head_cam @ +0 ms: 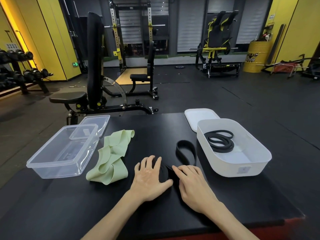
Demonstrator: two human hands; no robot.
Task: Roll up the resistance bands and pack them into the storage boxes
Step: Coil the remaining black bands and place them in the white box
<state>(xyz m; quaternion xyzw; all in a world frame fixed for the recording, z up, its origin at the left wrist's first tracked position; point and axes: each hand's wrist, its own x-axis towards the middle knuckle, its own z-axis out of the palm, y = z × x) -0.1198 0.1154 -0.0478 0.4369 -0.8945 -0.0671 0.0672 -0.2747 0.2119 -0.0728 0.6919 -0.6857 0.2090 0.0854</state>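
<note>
Our left hand lies palm down at 6 o'clock on the tabletop, fingers spread and nearly straight, pressing on the rolled part of a wide black resistance band. Our right hand sits just beside it at 5 o'clock. Its fingers curl down onto the band's strip where it leaves the roll, and the thumb is hidden beneath. The unrolled end of the band runs off toward 1 o'clock as an open loop, lying flat and close to the white storage box.

That box stands at 2 o'clock and holds a coiled thin black band. Its white lid lies beyond it, partly tucked behind the box.

A crumpled pale green band lies at 10 o'clock, near the left hand but apart from it. Farther toward 9 o'clock stands a clear plastic box, with its clear lid behind it at 11 o'clock.
</note>
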